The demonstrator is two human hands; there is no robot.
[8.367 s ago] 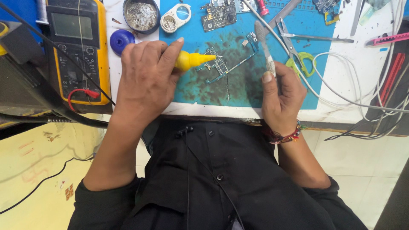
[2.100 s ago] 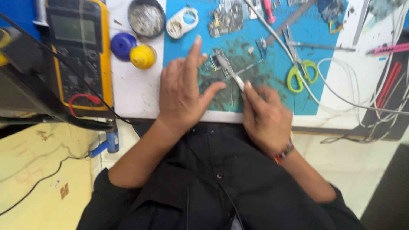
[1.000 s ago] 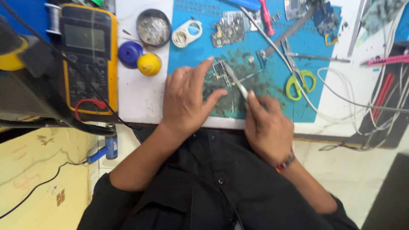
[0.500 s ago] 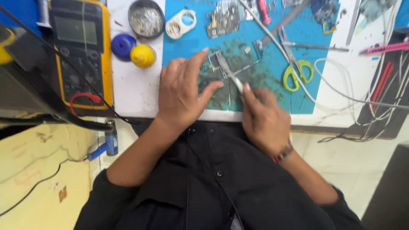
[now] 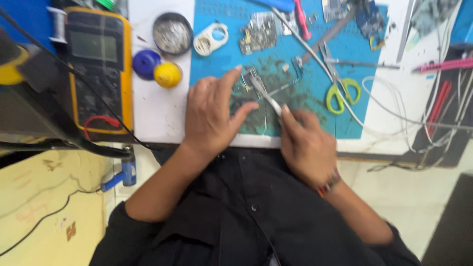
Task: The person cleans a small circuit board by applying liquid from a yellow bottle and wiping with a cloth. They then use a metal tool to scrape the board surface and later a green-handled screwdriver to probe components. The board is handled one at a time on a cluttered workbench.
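Two hands are seen from the head camera, set over a small circuit board [image 5: 256, 83] on a blue mat [image 5: 295, 64].

The left hand [image 5: 212, 116] is laid flat, fingers spread, pressing the thin, green-edged board onto the scuffed mat on the white bench [image 5: 157, 113]. The right hand [image 5: 308, 143] is clamped on slim metal tweezers [image 5: 266, 96], whose tip meets the board. Yellow-handled scissors [image 5: 340, 93] lie just right; a boxy yellow multimeter [image 5: 98, 69] and round blue cap [image 5: 146, 64] sit left.
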